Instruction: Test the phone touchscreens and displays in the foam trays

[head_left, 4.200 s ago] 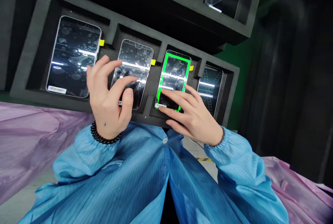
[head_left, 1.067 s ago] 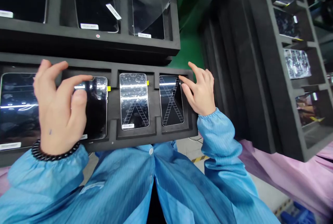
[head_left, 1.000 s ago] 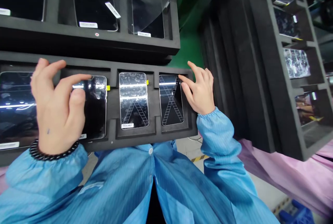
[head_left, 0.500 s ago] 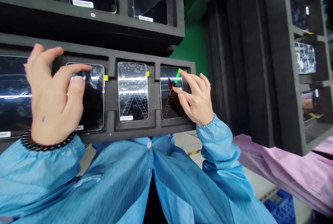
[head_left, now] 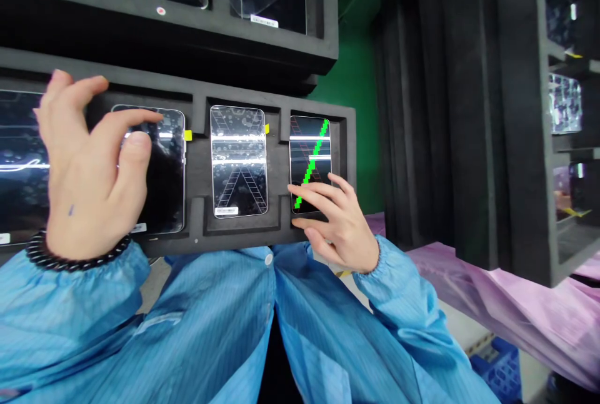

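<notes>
My right hand (head_left: 332,219), fingers stretched and apart, is at the lower end of a lit phone (head_left: 323,169) lying in the rightmost slot of a black foam tray (head_left: 199,169). A thick green diagonal line crosses that screen from upper right to lower left, over faint red ladder lines. My left hand (head_left: 96,166) is spread over a larger dark touchscreen device (head_left: 164,191) to the left, its index finger at the upper part of the glass. Between the hands lies another phone (head_left: 239,166) showing white ladder lines, with a barcode label and a yellow tab.
Another dark-screened device (head_left: 21,141) sits at the tray's left. Beyond stands a second foam tray (head_left: 262,54) holding labelled devices. Stacked foam trays (head_left: 440,110) rise on the right, beside a person's pink garment (head_left: 469,279) and a blue crate (head_left: 499,369).
My right hand has slid down and left across the phone, and the green mark has grown from a short stroke at the top right into a full diagonal. My left hand barely moves.
</notes>
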{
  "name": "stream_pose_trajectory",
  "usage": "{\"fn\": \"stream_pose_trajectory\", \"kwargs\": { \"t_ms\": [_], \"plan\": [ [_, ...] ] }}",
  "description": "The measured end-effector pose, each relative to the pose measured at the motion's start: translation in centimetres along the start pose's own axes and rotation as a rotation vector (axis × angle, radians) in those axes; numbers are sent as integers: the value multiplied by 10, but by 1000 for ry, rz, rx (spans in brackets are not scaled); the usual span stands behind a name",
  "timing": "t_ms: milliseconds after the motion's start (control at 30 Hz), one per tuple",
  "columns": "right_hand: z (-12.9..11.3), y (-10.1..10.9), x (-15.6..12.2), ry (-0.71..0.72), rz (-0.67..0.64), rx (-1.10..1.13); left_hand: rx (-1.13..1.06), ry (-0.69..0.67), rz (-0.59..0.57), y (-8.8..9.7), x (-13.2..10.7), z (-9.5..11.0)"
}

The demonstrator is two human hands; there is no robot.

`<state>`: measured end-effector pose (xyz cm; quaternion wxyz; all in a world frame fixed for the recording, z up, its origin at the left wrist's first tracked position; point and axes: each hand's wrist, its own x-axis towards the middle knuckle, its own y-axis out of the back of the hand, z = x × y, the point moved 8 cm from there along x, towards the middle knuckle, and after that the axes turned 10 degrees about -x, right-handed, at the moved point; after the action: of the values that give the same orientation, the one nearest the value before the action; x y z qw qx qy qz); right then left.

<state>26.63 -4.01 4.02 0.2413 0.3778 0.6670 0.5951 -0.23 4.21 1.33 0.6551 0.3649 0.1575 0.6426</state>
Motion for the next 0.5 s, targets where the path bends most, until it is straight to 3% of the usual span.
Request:
{"fn": "stream_pose_trajectory", "kwargs": {
  "t_ms": [67,167,233,367,500],
  "plan": [
    [16,2,11,-60,14,-16,-5,27,-4,0,0,-1],
    [52,1,36,-261,28,-199,-7,52,0,0,1,-1],
    [67,-4,54,-320,4,-291,-10,61,3,1,1,0],
    [73,-18,78,-290,-41,-340,-20,92,-5,0,1,-1],
    [72,-21,82,-283,-45,-354,-18,97,-8,0,0,-1]
  ]
}}
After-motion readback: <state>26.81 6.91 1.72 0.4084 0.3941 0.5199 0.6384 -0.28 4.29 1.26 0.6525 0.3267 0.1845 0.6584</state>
